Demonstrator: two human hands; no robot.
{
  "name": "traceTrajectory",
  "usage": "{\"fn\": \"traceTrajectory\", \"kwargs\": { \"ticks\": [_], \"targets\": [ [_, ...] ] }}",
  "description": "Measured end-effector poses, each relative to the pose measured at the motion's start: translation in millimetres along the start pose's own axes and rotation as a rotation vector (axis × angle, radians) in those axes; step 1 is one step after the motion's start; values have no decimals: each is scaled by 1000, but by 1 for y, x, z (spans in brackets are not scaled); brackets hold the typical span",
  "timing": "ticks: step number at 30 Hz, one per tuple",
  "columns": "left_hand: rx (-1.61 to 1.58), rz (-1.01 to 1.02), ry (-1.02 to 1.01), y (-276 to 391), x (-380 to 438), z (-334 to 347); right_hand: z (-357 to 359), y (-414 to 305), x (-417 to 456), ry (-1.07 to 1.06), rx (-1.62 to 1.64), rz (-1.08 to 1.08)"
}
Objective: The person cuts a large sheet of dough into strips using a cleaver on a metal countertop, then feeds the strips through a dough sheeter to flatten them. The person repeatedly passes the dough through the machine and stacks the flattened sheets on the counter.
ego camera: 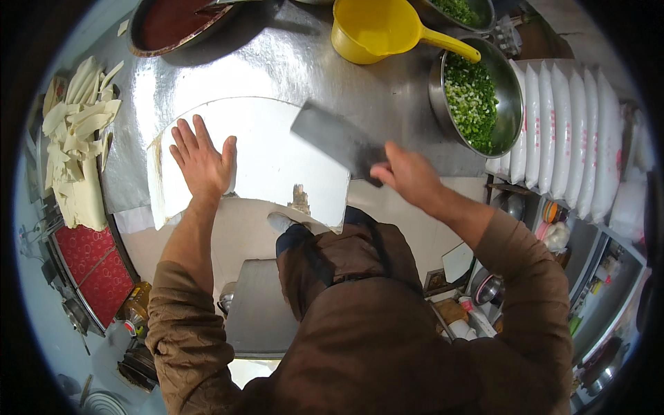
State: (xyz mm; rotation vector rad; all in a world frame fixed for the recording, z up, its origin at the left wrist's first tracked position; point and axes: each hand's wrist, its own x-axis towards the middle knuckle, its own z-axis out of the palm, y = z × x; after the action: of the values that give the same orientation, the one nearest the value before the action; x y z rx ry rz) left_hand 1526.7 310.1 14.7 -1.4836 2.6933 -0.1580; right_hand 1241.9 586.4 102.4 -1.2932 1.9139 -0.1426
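Observation:
My left hand [201,155] lies palm down on, or just above, a white board [264,145] with worn, stained edges, its fingers spread and holding nothing. The board rests on a stainless steel table [384,111] and juts over the near edge. My right hand [407,174] grips a broad-bladed cleaver [332,136] by the handle end. The cleaver's blade, slightly blurred, points up and left over the board's right side. Whether it touches the board, I cannot tell.
A yellow plastic dipper [378,31] and a steel bowl of chopped green onions [469,104] stand at the back right. White filled bags [560,135] line the right side. A pan of dark red sauce [176,23] sits back left. Pale, thin pieces [78,129] top a cream slab at left.

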Motion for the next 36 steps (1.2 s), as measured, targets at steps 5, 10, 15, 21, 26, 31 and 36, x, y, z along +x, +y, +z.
{"fn": "traceTrajectory", "kwargs": {
  "ticks": [5,10,15,21,26,31,36],
  "targets": [
    [-74,4,31,0,0,0,7,-1,-8,-87,-43,-110],
    [-71,14,29,0,0,-2,12,-10,-20,-78,-40,-9],
    [-43,5,21,0,0,0,18,-3,-25,56,173,57],
    [-54,1,26,2,0,-4,34,-2,-54,-325,-82,-119],
    [-48,-11,4,5,-1,-9,27,4,-50,219,407,59],
    [-60,-34,-41,7,-1,-13,13,-8,7,273,191,171],
    [-113,-26,-9,7,-2,-14,38,-66,7,-30,13,-77]
  ]
}}
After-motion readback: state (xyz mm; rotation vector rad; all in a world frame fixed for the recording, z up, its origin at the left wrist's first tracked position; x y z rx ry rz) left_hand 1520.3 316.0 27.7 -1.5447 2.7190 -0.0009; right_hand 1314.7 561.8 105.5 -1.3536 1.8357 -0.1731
